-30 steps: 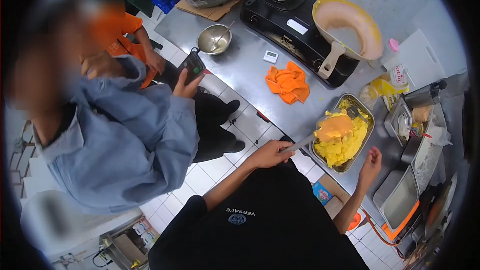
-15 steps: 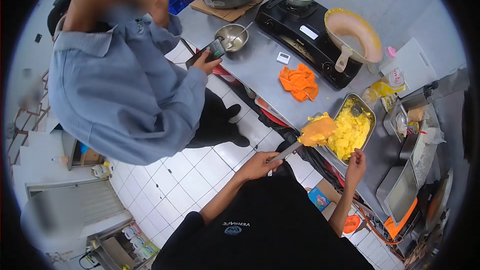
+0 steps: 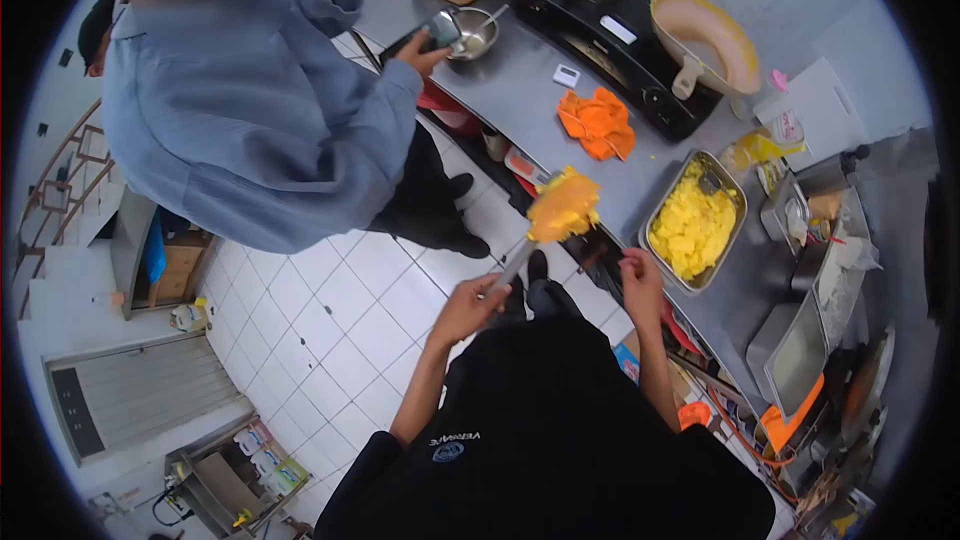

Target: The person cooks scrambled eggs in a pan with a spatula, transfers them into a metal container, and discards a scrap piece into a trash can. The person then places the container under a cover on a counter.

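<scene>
My left hand (image 3: 468, 309) is closed round the grey handle of a spatula (image 3: 562, 206). The spatula's orange blade, smeared with yellow food, is in the air over the floor, off the table's front edge. A metal tray (image 3: 655, 256) on the table holds a heap of yellow food (image 3: 695, 222), with a dark utensil partly in its far end. Near the tray's front left corner is my right hand (image 3: 641, 283), its fingers curled and close together; whether anything small is between them I cannot make out.
A person in a blue-grey jacket (image 3: 240, 100) stands at the left with a phone. On the table (image 3: 520, 90) are a steel bowl (image 3: 474, 33), an orange cloth (image 3: 598, 124), a timer (image 3: 566, 75), a black stove (image 3: 600, 40) and a pan (image 3: 740, 52). Metal containers (image 3: 790, 350) stand at the right.
The spatula has moved from over the tray to the left, off the table. My right hand has shifted left to the table's front edge. The view has turned, and the person's phone is nearer the bowl.
</scene>
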{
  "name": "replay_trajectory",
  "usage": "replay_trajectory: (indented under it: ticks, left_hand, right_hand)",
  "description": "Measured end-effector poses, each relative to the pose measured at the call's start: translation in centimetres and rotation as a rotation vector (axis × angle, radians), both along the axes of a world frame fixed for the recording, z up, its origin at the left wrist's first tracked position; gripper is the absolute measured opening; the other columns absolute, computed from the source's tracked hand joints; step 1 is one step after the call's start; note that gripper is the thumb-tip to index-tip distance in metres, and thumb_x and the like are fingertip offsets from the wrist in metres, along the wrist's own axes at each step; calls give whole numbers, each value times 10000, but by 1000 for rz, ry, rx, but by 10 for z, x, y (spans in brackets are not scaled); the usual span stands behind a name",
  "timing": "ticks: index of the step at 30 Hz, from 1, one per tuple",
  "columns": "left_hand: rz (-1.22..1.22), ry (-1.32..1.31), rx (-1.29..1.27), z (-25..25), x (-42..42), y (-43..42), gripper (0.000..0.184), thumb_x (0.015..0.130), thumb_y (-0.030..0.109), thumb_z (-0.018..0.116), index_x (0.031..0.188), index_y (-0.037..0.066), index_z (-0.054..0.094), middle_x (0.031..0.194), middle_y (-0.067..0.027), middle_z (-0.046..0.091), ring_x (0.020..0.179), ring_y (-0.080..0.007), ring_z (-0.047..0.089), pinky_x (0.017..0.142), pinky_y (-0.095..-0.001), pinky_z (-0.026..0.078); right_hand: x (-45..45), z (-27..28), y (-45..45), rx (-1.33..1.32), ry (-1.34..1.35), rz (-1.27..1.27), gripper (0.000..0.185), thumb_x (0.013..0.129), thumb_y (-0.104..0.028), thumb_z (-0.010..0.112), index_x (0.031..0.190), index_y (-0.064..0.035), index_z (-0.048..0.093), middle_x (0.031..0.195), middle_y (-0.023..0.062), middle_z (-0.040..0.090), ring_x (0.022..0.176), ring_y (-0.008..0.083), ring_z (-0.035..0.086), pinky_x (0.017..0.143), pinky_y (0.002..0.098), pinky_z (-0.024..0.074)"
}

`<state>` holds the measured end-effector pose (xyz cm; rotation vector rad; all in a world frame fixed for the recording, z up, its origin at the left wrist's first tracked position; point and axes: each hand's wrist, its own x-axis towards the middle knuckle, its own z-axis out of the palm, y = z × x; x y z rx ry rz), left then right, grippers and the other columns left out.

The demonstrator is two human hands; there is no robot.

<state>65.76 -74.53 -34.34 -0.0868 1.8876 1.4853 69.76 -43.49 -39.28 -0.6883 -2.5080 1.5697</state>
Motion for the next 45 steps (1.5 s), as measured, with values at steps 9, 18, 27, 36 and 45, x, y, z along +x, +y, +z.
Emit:
replay_trajectory:
  ticks: [9,18,27,36,45]
  left_hand:
    - [225,-51,25,8,1,11,296,969,249,587,1177,47,649,664,38,537,475,-25,395,436,-209,306]
    - [413,-131,109,0,25,27,267,969,228,596,1137,25,642,674,29,541,453,-16,374,414,-198,281]
    - [558,-99,145,-18,30,32,262,972,227,590,1133,28,643,676,25,545,449,-20,382,410,-193,288]
    - [598,-46,106,-24,2,8,261,962,215,583,1106,4,640,683,29,536,449,-18,367,414,-195,273]
    - [616,-27,117,-28,-41,-24,275,959,235,589,1113,15,645,690,33,534,445,-19,376,415,-193,297]
  right_hand:
    - [-24,-41,-2,-20,-162,347,196,832,-81,611,1023,-42,641,798,110,656,740,242,641,694,343,504]
    - [-50,-69,9,52,-255,580,195,849,-97,611,1022,-9,631,799,110,650,756,194,632,728,325,507]
    - [-67,-95,3,36,-255,659,226,839,-121,603,1033,-12,640,804,113,659,759,196,639,719,328,502]
    - [-66,-94,3,20,-231,633,222,836,-123,600,1034,-36,651,804,112,655,754,203,634,712,325,501]
    - [-76,-93,-4,-6,-188,614,214,845,-117,607,1032,-24,651,774,90,645,676,162,607,651,311,493]
